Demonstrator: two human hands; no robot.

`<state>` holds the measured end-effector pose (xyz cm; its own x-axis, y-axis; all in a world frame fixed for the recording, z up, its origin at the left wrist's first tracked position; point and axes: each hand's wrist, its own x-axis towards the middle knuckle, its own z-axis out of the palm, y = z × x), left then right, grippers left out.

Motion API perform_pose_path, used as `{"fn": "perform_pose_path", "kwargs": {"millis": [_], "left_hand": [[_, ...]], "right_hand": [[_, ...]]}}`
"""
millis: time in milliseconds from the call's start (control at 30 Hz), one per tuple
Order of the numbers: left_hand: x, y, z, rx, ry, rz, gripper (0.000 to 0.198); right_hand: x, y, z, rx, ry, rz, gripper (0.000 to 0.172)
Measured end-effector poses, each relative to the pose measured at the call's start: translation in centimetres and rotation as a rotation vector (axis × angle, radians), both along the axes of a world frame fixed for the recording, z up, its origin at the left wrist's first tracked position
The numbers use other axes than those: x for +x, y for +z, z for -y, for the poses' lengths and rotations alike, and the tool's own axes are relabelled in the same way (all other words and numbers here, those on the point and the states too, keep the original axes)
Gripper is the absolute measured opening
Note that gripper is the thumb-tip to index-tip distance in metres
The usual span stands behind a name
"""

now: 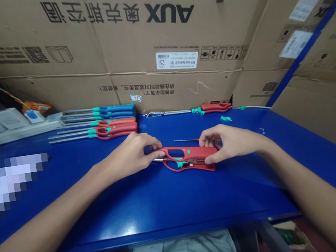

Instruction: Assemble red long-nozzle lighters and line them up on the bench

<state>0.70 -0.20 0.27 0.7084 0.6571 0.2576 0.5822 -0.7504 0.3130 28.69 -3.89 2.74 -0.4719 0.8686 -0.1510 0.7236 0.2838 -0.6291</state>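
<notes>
Rising behind the blue table (167, 209), brown cardboard (124, 40) carried upside-down print. A white power strip (16, 135) lay at the table's far left, and a pile of lighters (116, 129) with blue, orange and red handles lay on the far side, left of the table's middle. A red handle (214, 108) with green pieces at one end lay along the table's far edge, right of the middle. The opened red lighter (192, 152) was around the table's middle, its two shells parted along the near side, showing a green trigger. The right hand (231, 140) had thumb and fingers clamped on the lighter's wide end; the left hand (137, 151) pinched its tube end between thumb and forefinger. On the table's far half lay a small green piece (226, 118).
</notes>
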Motion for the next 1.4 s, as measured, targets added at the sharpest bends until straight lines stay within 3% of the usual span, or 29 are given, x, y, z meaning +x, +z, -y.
{"fn": "perform_pose_path", "kwargs": {"millis": [533, 1400], "left_hand": [[-0.6, -0.3, -0.3, -0.046, -0.104, -0.133, 0.018], [-0.5, -0.3, -0.2, -0.050, -0.085, -0.183, 0.018]], "right_hand": [[-0.4, -1.3, 0.0, 0.028, 0.084, 0.128, 0.035], [-0.6, -1.3, 0.1, 0.048, 0.091, 0.191, 0.036]]}}
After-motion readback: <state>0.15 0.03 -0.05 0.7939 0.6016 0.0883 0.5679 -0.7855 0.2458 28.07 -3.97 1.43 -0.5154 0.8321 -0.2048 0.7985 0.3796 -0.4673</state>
